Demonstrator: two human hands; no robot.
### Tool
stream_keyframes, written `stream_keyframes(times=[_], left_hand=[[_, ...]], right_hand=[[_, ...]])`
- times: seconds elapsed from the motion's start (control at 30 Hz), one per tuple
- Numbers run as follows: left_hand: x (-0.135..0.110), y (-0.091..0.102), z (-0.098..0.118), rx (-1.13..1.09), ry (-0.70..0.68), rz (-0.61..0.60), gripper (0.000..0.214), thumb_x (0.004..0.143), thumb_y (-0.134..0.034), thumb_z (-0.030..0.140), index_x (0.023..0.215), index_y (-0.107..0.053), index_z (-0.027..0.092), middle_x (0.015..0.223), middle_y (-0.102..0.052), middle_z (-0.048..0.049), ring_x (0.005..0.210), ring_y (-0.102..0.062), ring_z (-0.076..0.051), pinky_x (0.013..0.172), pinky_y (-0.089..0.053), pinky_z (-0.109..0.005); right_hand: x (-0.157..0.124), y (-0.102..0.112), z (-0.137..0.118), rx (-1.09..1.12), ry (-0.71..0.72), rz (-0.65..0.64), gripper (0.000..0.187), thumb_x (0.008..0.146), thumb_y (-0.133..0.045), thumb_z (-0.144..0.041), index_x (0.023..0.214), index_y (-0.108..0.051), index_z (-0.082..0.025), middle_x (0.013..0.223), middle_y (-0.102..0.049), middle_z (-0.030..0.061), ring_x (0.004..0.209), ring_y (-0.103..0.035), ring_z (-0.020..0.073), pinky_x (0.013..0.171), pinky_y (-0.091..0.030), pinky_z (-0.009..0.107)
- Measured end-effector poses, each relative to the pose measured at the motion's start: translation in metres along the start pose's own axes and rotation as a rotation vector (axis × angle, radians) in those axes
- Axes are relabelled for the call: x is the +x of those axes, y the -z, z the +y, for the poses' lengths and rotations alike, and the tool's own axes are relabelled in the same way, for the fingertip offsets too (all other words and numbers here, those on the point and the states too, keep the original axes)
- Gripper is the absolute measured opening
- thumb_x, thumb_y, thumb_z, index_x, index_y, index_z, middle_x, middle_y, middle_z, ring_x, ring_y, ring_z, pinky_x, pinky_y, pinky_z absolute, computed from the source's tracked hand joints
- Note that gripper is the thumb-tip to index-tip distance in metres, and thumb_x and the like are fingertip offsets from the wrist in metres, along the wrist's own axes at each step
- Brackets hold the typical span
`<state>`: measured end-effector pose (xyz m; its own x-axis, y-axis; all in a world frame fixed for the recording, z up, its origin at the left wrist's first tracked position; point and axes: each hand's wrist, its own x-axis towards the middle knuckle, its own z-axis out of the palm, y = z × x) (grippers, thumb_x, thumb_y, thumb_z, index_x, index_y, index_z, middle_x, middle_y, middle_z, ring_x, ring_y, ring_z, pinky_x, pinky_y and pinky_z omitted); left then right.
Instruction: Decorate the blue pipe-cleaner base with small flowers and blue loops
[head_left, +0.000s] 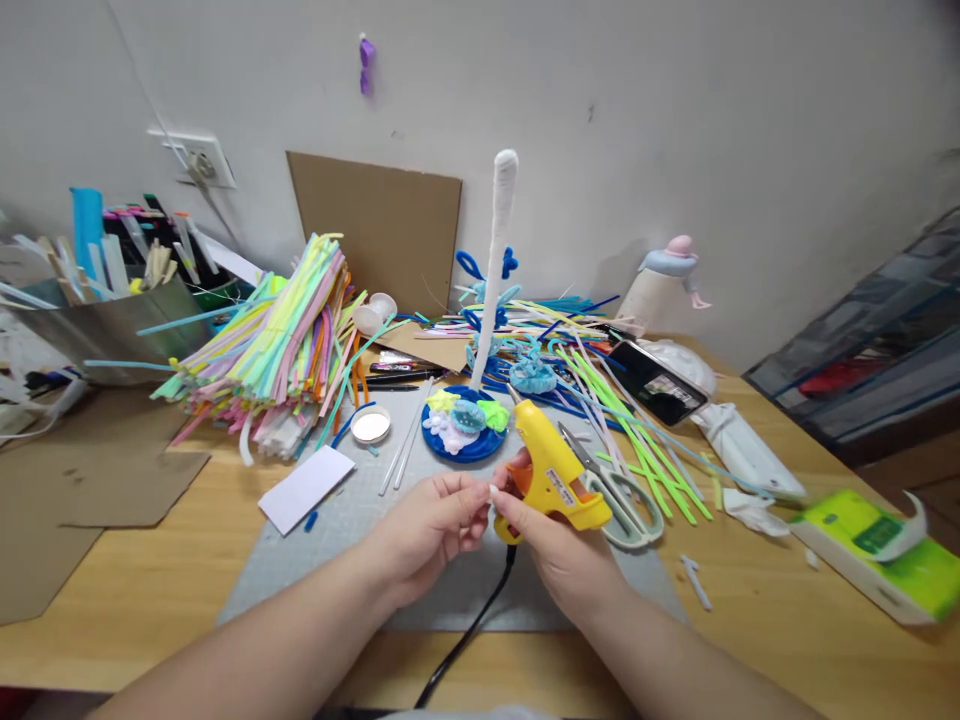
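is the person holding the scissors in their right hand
No, the scissors lie on the grey mat, while the right hand grips the yellow glue gun beside them.

The right hand [559, 545] grips a yellow glue gun [551, 475], nozzle pointing up and away from the fingers. The left hand [431, 530] pinches a small white piece [493, 492] with both hands' fingertips touching it. Scissors [619, 490] lie just right of the fingers; a blue disc [465, 428] with a white pipe-cleaner stem [495, 250] stands beyond them.
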<state>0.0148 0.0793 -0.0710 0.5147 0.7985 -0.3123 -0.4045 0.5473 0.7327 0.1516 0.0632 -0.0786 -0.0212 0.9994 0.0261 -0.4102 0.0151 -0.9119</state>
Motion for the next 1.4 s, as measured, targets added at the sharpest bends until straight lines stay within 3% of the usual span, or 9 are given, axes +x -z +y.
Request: stream_keyframes(times=[0.37,0.57,0.8,0.9,1.07,1.13,1.23,1.4], left_hand=[[-0.008,0.0,0.002,-0.047,0.038,-0.001,0.026,0.067,-0.07,0.032,0.063,-0.054,0.011,0.055,-0.046,0.0032,0.048,-0.038,-0.003,0.047,-0.026,-0.016],[-0.012,0.002,0.004,-0.028,0.031,-0.017,0.026,0.068,-0.068,0.035,0.072,-0.061,0.01,0.062,-0.05,0.0007,0.051,-0.04,-0.004,0.048,-0.027,-0.017],[-0.012,0.001,0.002,0.148,-0.078,0.022,0.026,0.064,-0.071,0.034,0.072,-0.058,0.013,0.061,-0.051,0.0023,0.049,-0.04,-0.005,0.048,-0.03,-0.018],[-0.014,0.001,0.003,0.388,-0.244,0.09,0.021,0.068,-0.068,0.032,0.071,-0.058,0.014,0.064,-0.054,0.0005,0.054,-0.045,-0.007,0.051,-0.035,-0.019],[-0.023,0.007,0.009,1.002,-0.87,0.178,0.005,0.075,-0.061,0.019,0.079,-0.063,0.018,0.079,-0.06,-0.0042,0.072,-0.055,-0.013,0.065,-0.044,-0.025],[-0.025,0.01,0.011,1.137,-1.019,0.158,0.01,0.076,-0.059,0.016,0.083,-0.064,0.02,0.081,-0.061,-0.0048,0.075,-0.056,-0.014,0.067,-0.046,-0.025],[-0.025,0.011,0.012,1.219,-1.088,0.13,0.013,0.076,-0.058,0.015,0.086,-0.064,0.021,0.081,-0.061,-0.0048,0.075,-0.057,-0.014,0.067,-0.047,-0.026],[-0.023,0.009,0.011,1.19,-1.092,0.101,0.015,0.075,-0.058,0.011,0.086,-0.064,0.02,0.081,-0.061,-0.0045,0.076,-0.057,-0.013,0.068,-0.047,-0.025]], right_hand=[[-0.002,-0.003,0.001,0.051,-0.024,-0.078,0.022,0.07,-0.065,-0.013,0.089,-0.059,-0.024,0.082,-0.063,-0.0009,0.079,-0.059,0.0141,0.075,-0.049,0.029],[-0.003,-0.006,-0.001,0.122,-0.054,-0.087,0.025,0.07,-0.065,-0.013,0.091,-0.056,-0.024,0.082,-0.062,-0.0002,0.076,-0.059,0.0147,0.074,-0.049,0.031],[-0.004,-0.004,-0.001,0.074,-0.044,-0.111,0.024,0.071,-0.065,-0.015,0.09,-0.055,-0.024,0.081,-0.059,-0.0009,0.073,-0.056,0.0142,0.069,-0.048,0.029],[-0.005,-0.003,-0.002,0.037,-0.027,-0.114,0.022,0.071,-0.065,-0.015,0.089,-0.056,-0.024,0.079,-0.058,-0.0014,0.072,-0.054,0.0126,0.067,-0.045,0.025],[-0.007,-0.003,-0.006,0.063,-0.033,-0.105,0.025,0.071,-0.065,-0.016,0.092,-0.055,-0.025,0.081,-0.06,-0.0005,0.076,-0.054,0.0135,0.069,-0.042,0.025],[-0.007,-0.004,-0.007,0.071,-0.048,-0.119,0.026,0.071,-0.065,-0.017,0.094,-0.055,-0.025,0.081,-0.061,-0.0003,0.075,-0.054,0.0135,0.068,-0.043,0.025],[-0.008,-0.004,-0.006,0.084,-0.069,-0.136,0.026,0.071,-0.066,-0.016,0.093,-0.055,-0.025,0.079,-0.06,-0.0008,0.075,-0.055,0.0136,0.067,-0.043,0.025],[-0.007,-0.004,-0.004,0.128,-0.106,-0.164,0.026,0.071,-0.065,-0.015,0.094,-0.055,-0.024,0.08,-0.061,-0.001,0.075,-0.055,0.0131,0.069,-0.043,0.026]])
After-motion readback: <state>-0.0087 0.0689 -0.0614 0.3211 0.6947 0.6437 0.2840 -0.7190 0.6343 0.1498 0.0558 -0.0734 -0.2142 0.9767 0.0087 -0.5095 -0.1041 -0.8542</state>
